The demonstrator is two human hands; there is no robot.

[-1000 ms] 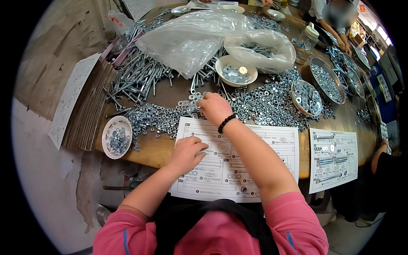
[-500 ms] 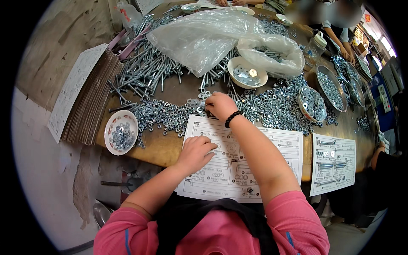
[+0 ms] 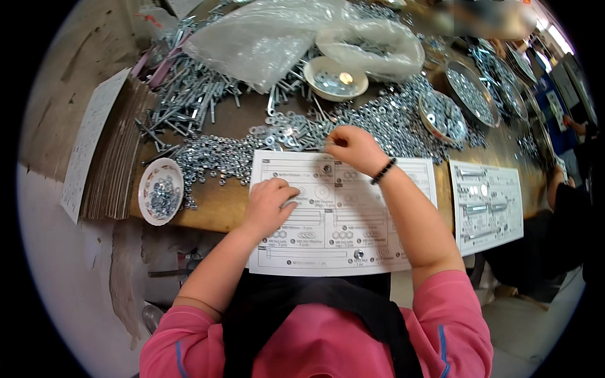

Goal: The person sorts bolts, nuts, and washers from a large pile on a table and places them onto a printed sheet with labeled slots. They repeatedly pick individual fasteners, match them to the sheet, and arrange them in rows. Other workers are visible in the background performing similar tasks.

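Observation:
My left hand (image 3: 271,203) lies on the left part of a printed sheet (image 3: 302,249), fingers stretched out and thumb apart. Just over the sheet's top edge is my right hand (image 3: 357,150), a black bead bracelet at its wrist. Its fingertips are pinched together; whatever they hold is hidden. Beyond it lie loose flat washers (image 3: 287,128) and a wide heap of nuts (image 3: 391,116). One metal nut (image 3: 327,169) sits on the sheet near the top, and another nut (image 3: 358,254) near its lower edge.
Long bolts (image 3: 198,94) pile up at the far left beneath a clear plastic bag (image 3: 258,41). Bowls of small parts stand around: a white bowl (image 3: 145,192), a cream bowl (image 3: 315,91), a round tray (image 3: 495,116). Stacked cardboard (image 3: 116,151) borders the left; a second sheet (image 3: 504,217) the right.
My right hand has drawn back from the washers to the sheet's top edge, fingers pinched. My left hand stays on the sheet. The whole view has shifted.

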